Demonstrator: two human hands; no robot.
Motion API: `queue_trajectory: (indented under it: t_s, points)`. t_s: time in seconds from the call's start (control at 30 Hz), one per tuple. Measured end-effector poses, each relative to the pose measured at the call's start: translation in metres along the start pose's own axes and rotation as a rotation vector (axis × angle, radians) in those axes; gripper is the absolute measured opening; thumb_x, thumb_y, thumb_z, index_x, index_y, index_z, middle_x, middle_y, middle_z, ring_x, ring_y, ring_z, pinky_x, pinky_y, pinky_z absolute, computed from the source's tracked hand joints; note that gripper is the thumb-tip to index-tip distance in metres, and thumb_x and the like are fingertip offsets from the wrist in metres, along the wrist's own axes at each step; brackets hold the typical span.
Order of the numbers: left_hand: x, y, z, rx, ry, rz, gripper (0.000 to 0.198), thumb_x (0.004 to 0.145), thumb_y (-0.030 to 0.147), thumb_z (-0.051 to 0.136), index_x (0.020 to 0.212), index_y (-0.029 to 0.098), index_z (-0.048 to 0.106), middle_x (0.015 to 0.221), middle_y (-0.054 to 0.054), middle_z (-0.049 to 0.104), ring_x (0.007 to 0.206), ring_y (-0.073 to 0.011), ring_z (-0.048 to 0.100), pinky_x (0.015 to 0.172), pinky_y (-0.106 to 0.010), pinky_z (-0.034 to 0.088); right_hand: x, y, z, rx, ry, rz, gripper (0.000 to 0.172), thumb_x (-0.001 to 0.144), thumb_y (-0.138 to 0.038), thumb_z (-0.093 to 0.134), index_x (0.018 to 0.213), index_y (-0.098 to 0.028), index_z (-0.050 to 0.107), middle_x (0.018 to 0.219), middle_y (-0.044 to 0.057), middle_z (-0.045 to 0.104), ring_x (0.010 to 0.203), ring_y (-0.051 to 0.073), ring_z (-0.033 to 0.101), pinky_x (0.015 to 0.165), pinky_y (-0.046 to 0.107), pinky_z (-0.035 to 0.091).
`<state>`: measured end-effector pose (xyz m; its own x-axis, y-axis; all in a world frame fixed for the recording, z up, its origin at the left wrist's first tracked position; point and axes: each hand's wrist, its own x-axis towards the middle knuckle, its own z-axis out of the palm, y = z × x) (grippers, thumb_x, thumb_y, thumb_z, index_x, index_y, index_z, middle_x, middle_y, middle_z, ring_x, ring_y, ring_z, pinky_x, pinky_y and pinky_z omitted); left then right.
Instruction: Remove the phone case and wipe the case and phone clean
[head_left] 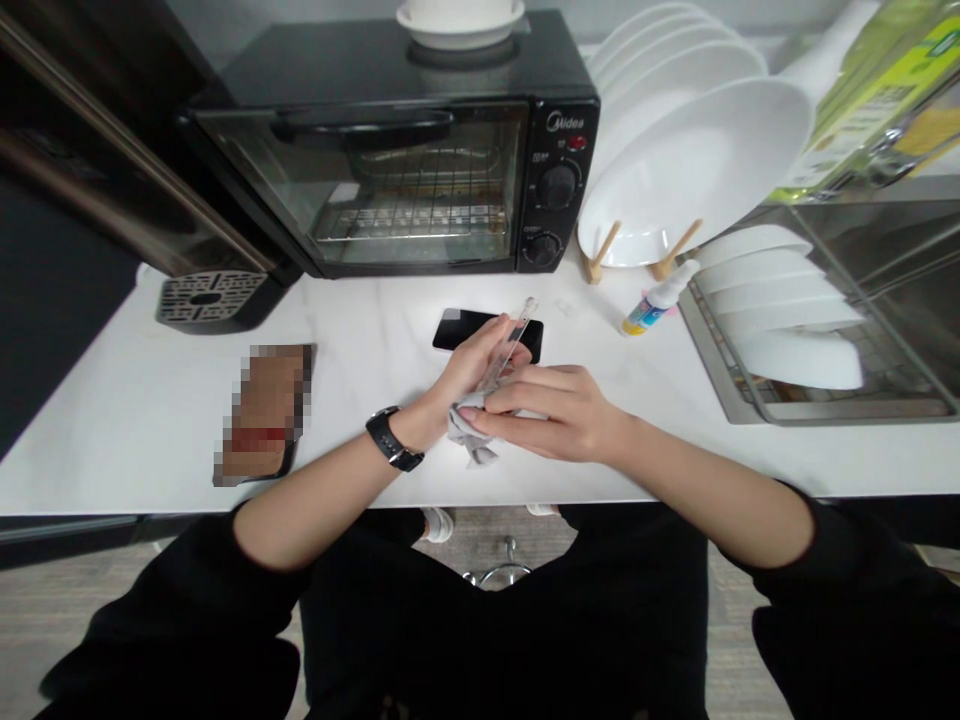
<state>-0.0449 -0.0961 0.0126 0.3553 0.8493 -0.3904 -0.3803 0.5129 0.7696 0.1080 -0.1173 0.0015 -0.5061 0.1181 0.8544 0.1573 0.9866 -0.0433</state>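
Note:
My left hand (469, 365), with a black watch on the wrist, grips a thin clear case or panel (514, 335) held on edge above the white counter. My right hand (559, 410) presses a small grey cloth (469, 435) against the lower part of that clear piece, fingers closed over it. A black phone (457, 325) lies flat on the counter just behind both hands, partly hidden by them.
A black toaster oven (420, 150) stands at the back with a white bowl (459, 20) on top. White plates (697, 150) lean in a rack at right, a small spray bottle (651, 305) lies by a metal dish tray (817, 400), and a blurred brown object (262, 410) lies at left.

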Motion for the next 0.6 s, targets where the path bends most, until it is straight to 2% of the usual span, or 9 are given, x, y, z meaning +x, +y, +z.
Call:
queue_trajectory:
  t_s: [0.1, 0.2, 0.23, 0.3, 0.4, 0.6]
  points:
    - [-0.001, 0.0, -0.001, -0.023, 0.032, -0.007, 0.024, 0.109, 0.039, 0.056, 0.12, 0.019, 0.063, 0.067, 0.004, 0.06, 0.051, -0.0094, 0.053, 0.051, -0.02, 0.042, -0.001, 0.005, -0.001, -0.036, 0.025, 0.024, 0.015, 0.098, -0.017, 0.078, 0.112, -0.021, 0.075, 0.087, -0.005, 0.078, 0.082, 0.011, 0.071, 0.069, 0.025, 0.059]
    - [-0.002, -0.001, 0.001, -0.084, 0.05, 0.033, 0.016, 0.109, 0.026, 0.053, 0.11, 0.017, 0.066, 0.07, 0.002, 0.064, 0.055, -0.0087, 0.061, 0.055, -0.018, 0.047, -0.004, 0.019, -0.006, -0.098, 0.074, 0.038, 0.016, 0.099, -0.016, 0.075, 0.115, -0.022, 0.075, 0.09, -0.002, 0.077, 0.08, 0.013, 0.068, 0.068, 0.027, 0.058]
    - [-0.002, -0.002, 0.002, -0.102, 0.058, 0.047, 0.017, 0.109, 0.026, 0.052, 0.104, 0.017, 0.066, 0.068, 0.002, 0.062, 0.052, -0.0076, 0.059, 0.052, -0.017, 0.044, -0.006, 0.024, -0.008, -0.119, 0.076, 0.051, 0.02, 0.101, -0.018, 0.073, 0.12, -0.023, 0.074, 0.092, 0.0, 0.077, 0.08, 0.014, 0.068, 0.068, 0.029, 0.057]
    - [-0.002, -0.002, 0.003, -0.109, 0.048, 0.028, 0.026, 0.111, 0.031, 0.05, 0.092, 0.018, 0.062, 0.061, 0.005, 0.054, 0.041, -0.0045, 0.046, 0.042, -0.015, 0.031, -0.009, 0.036, -0.014, -0.164, 0.045, 0.089, 0.028, 0.104, -0.022, 0.068, 0.131, -0.027, 0.072, 0.098, 0.002, 0.077, 0.082, 0.016, 0.067, 0.068, 0.031, 0.056]
    - [-0.002, 0.001, 0.002, -0.082, 0.002, -0.038, 0.03, 0.112, 0.034, 0.048, 0.086, 0.02, 0.055, 0.059, 0.008, 0.046, 0.034, -0.001, 0.027, 0.036, -0.015, 0.014, -0.014, 0.049, -0.02, -0.235, 0.057, 0.168, 0.032, 0.103, -0.02, 0.067, 0.133, -0.03, 0.072, 0.097, 0.002, 0.076, 0.084, 0.017, 0.067, 0.069, 0.033, 0.054]
    - [-0.003, 0.005, -0.001, -0.029, -0.078, -0.07, 0.029, 0.113, 0.036, 0.044, 0.09, 0.02, 0.054, 0.068, 0.006, 0.056, 0.034, 0.0001, 0.026, 0.036, -0.014, 0.014, -0.013, 0.054, -0.02, -0.249, 0.11, 0.221, 0.033, 0.102, -0.018, 0.067, 0.13, -0.032, 0.075, 0.094, 0.002, 0.076, 0.082, 0.018, 0.068, 0.069, 0.034, 0.053]
